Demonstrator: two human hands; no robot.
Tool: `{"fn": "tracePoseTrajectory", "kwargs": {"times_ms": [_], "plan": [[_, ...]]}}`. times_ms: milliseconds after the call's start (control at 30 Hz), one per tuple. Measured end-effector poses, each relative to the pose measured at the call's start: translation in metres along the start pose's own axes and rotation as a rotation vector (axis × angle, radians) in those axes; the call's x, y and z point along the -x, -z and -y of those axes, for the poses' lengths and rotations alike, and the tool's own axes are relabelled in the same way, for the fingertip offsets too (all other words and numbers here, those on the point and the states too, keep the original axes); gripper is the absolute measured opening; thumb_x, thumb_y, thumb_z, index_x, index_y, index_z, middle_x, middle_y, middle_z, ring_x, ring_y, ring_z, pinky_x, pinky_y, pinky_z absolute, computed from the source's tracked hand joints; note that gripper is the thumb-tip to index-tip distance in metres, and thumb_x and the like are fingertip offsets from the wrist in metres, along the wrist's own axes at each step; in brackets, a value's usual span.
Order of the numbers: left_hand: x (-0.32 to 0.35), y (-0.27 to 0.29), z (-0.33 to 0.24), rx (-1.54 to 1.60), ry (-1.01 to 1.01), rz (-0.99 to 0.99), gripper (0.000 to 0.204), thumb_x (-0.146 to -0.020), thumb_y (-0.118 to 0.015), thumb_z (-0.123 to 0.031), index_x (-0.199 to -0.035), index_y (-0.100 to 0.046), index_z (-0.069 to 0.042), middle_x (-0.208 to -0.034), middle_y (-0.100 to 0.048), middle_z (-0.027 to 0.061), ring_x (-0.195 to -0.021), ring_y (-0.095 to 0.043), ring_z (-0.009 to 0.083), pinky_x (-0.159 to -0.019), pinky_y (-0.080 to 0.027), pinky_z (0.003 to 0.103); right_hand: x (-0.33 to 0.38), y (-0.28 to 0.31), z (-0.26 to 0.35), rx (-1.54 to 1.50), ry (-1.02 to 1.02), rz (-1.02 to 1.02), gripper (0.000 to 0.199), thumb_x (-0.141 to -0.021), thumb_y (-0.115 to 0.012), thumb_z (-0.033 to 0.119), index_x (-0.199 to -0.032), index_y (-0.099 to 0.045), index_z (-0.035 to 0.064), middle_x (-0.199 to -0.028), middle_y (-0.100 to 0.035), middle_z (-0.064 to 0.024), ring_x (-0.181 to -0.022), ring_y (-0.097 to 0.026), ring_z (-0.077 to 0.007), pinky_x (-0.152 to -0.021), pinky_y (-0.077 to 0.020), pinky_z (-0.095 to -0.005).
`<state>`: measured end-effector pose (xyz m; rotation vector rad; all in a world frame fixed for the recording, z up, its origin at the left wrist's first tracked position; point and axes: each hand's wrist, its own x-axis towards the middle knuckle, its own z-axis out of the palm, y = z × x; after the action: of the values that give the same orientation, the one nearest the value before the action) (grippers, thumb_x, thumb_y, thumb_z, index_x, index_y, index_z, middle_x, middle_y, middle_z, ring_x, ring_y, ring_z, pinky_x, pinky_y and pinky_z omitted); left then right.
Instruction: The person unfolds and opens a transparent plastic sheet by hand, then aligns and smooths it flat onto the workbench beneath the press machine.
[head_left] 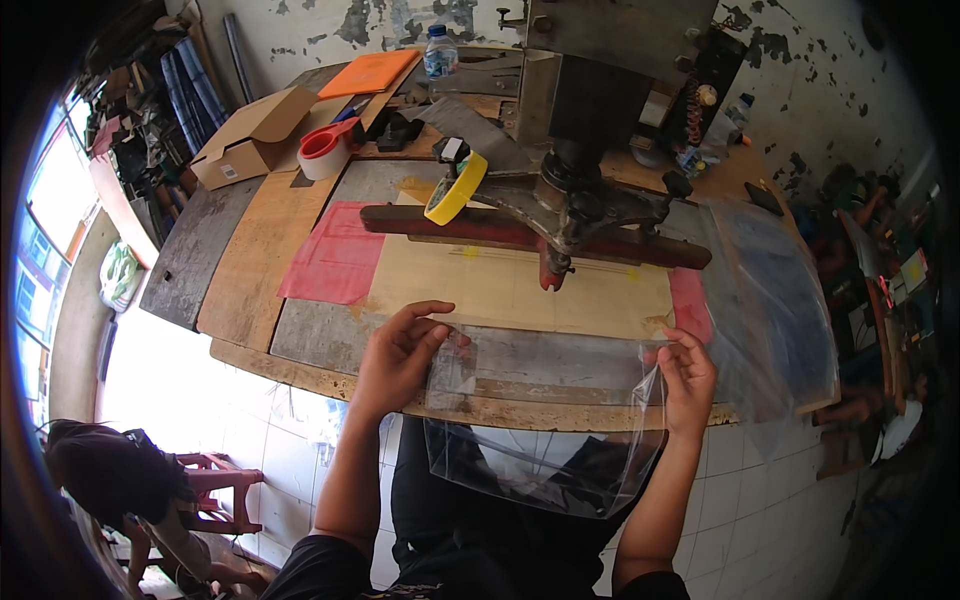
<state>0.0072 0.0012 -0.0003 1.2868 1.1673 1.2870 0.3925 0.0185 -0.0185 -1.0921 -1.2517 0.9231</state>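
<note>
A clear plastic sheet [545,465] hangs stretched between my hands at the table's front edge, its lower part drooping over my lap. My left hand [400,358] pinches its upper left corner between thumb and fingers. At the opposite corner my right hand [686,378] is closed on the sheet, where the plastic folds and catches the light. Just beyond my hands lies a cream board [520,302], with pink sheet material [330,255] showing at its two ends. Over the board sits the dark red bar [640,246] of a heavy metal press [572,190].
A yellow tape roll [456,188] hangs on the press. Behind are a red-and-white tape dispenser [326,150], a cardboard box [250,140], an orange folder [368,74] and a water bottle [440,60]. More clear plastic sheets [770,310] drape at right. A person [120,490] sits at lower left.
</note>
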Motion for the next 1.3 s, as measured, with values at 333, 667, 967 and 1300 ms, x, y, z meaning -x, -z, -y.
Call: {"fn": "tracePoseTrajectory", "kwargs": {"times_ms": [333,667,967,1300], "plan": [[0.001,0.003,-0.002,-0.064,-0.002,0.028,0.032,-0.11,-0.06,-0.007,-0.142,-0.06,-0.001,-0.106,-0.081,0.0095,-0.1,-0.068,0.0071,-0.089,-0.051,0.023,0.0,-0.005,0.005,0.173,0.151,0.066,0.018,-0.107,-0.066,0.01,-0.117,-0.073,-0.0032,-0.101,-0.07,-0.0073,-0.091,-0.068,-0.015,-0.087,-0.0543,-0.031],[0.001,0.003,0.002,-0.094,-0.011,0.001,0.031,-0.11,-0.062,-0.008,-0.14,-0.062,-0.003,-0.099,-0.077,0.0024,-0.081,-0.057,0.002,-0.073,-0.043,0.021,-0.003,-0.011,0.026,0.56,0.359,0.207,0.028,-0.095,-0.072,0.001,-0.123,-0.075,0.0017,-0.106,-0.068,-0.0078,-0.092,-0.066,-0.0186,-0.091,-0.05,-0.0338],[0.001,0.004,0.003,-0.098,-0.029,-0.002,0.03,-0.11,-0.062,-0.008,-0.139,-0.062,-0.002,-0.101,-0.078,0.0036,-0.081,-0.058,0.0021,-0.073,-0.044,0.021,-0.015,-0.007,0.051,0.622,0.323,0.357,0.026,-0.088,-0.08,0.001,-0.113,-0.074,0.0036,-0.11,-0.069,-0.007,-0.096,-0.067,-0.0218,-0.096,-0.0481,-0.0366],[0.001,0.004,0.001,-0.109,-0.009,-0.01,0.028,-0.109,-0.062,-0.006,-0.137,-0.064,-0.003,-0.101,-0.079,0.0065,-0.098,-0.068,0.0075,-0.088,-0.052,0.025,-0.032,0.007,0.072,0.654,0.172,0.528,0.024,-0.083,-0.089,0.007,-0.093,-0.068,0.0016,-0.089,-0.072,-0.0065,-0.087,-0.07,-0.0223,-0.086,-0.0528,-0.0352]]}}
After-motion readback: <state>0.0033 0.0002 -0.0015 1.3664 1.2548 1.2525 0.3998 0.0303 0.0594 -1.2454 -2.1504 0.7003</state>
